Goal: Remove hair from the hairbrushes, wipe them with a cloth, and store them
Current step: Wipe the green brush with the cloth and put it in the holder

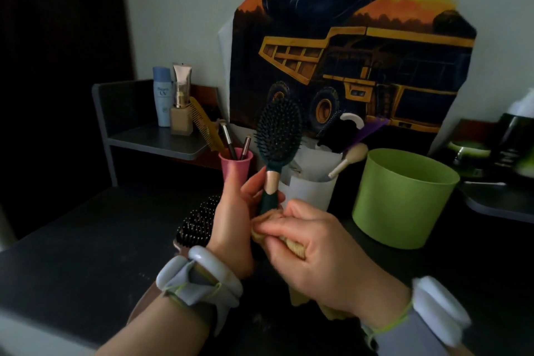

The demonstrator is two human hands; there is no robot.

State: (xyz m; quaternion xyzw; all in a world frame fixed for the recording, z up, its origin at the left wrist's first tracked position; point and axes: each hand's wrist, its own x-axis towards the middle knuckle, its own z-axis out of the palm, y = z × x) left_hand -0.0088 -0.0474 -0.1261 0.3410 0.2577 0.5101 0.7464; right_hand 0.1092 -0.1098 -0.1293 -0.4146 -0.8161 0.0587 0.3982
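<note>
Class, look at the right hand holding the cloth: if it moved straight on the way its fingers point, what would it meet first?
Probably the green hairbrush's handle, directly ahead of the right hand and its cloth; the left hand gripping it lies just beyond. Depth is uncertain.

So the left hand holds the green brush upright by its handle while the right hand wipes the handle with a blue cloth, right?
Nearly. The head view shows the cloth in the right hand is yellowish tan, not blue. The rest holds: the left hand holds the green brush upright by its handle.

Bare forearms; grey-white wristbands (199, 277) w/ lime cord on both wrists.
</note>
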